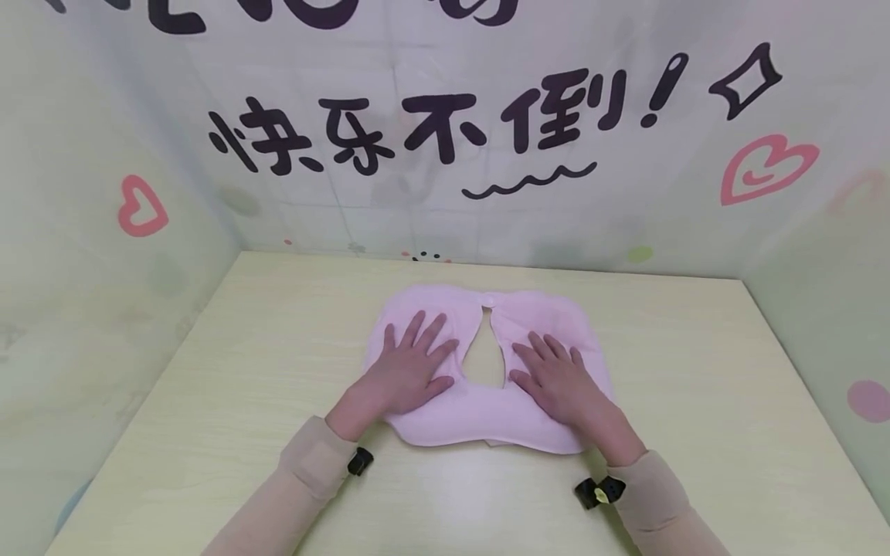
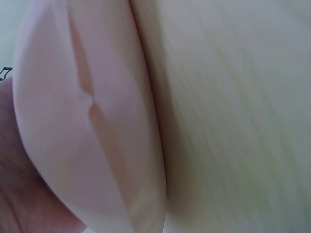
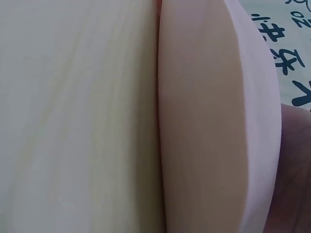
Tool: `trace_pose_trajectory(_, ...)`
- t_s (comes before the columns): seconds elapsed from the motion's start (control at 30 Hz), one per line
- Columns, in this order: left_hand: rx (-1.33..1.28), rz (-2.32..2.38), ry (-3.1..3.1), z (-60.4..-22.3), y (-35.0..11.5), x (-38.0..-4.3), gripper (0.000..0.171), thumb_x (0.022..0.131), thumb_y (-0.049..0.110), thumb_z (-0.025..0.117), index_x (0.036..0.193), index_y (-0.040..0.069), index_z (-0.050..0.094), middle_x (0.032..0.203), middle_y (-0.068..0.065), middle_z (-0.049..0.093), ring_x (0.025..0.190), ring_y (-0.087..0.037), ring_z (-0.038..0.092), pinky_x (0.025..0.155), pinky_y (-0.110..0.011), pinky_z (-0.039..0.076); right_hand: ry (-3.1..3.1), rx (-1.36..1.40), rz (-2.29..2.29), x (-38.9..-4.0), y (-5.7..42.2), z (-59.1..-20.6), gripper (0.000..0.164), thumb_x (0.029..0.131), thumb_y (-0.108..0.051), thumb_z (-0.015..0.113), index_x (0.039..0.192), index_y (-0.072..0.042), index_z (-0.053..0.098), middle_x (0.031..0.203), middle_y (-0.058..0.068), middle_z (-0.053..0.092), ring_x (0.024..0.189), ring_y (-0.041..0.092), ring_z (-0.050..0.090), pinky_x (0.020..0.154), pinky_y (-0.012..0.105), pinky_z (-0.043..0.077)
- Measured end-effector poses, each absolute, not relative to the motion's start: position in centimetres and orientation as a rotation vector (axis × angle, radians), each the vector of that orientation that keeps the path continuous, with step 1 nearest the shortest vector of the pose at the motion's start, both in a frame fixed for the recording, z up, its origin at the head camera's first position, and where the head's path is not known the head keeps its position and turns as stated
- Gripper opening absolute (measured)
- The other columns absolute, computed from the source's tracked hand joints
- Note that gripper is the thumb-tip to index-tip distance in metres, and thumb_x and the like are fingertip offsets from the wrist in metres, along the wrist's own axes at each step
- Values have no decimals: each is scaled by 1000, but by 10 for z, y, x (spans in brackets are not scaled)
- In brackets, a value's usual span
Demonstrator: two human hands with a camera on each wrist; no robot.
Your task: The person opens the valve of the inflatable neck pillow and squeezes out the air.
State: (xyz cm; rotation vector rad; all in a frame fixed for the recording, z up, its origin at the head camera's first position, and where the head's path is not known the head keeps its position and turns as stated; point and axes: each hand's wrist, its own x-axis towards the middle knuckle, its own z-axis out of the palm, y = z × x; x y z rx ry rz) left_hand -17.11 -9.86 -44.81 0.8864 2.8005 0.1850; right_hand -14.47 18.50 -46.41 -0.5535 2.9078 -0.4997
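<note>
A soft pink U-shaped neck pillow (image 1: 480, 417) lies flat on the table, its two arms meeting at a small fastening (image 1: 489, 301) at the far side. Between the arms is a teardrop-shaped gap that shows the tabletop. My left hand (image 1: 406, 372) rests with spread fingers on the pillow's left arm. On the right arm lies my right hand (image 1: 558, 380), fingers extended. The left wrist view shows the pillow's edge (image 2: 116, 97) close up, with a fold along it. In the right wrist view, the pillow's side (image 3: 204, 121) stands against the tabletop.
The pale wood-grain table (image 1: 278, 340) reaches to a printed curtain (image 1: 334, 201) with dark lettering at the back. Similar light curtains hang at the left and right sides. A black wrist device (image 1: 599, 492) sits on the right sleeve, another (image 1: 360, 461) on the left.
</note>
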Motion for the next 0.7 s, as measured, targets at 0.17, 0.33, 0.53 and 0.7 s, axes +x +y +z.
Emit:
trace_pose_trajectory(0.17, 901, 322, 2850, -448, -96, -171, 64, 105, 49, 52, 158, 15, 42, 171, -16, 6, 155, -42, -6, 113, -76, 3, 2917, -562, -574, -141, 186, -459, 61, 109, -46, 41, 156, -6, 43, 163, 24, 30, 150, 47, 24, 114, 74, 16)
trace_pose_trajectory(0.33, 992, 415, 2869, -442, -91, -162, 65, 106, 49, 50, 159, 14, 39, 171, -15, 7, 156, -37, -8, 116, -71, -3, 2968, -553, -545, -133, 181, -449, 65, 109, -47, 42, 158, -6, 38, 165, 21, 28, 150, 45, 24, 115, 71, 18)
trace_pose_trajectory(0.53, 1051, 392, 2800, -441, -84, -144, 76, 106, 54, 46, 162, 6, 28, 171, -15, 8, 156, -37, -5, 117, -71, 1, 3060, -533, -471, -122, 170, -443, 72, 105, -51, 49, 157, -2, 38, 162, 23, 33, 146, 47, 32, 112, 70, 26)
trace_pose_trajectory(0.7, 1006, 310, 2770, -450, -82, -141, 84, 104, 61, 43, 164, 5, 21, 172, -13, 3, 156, -35, -7, 117, -71, 2, 3000, -588, -366, -117, 167, -449, 87, 101, -62, 49, 160, -1, 30, 164, 24, 26, 149, 48, 24, 112, 73, 22)
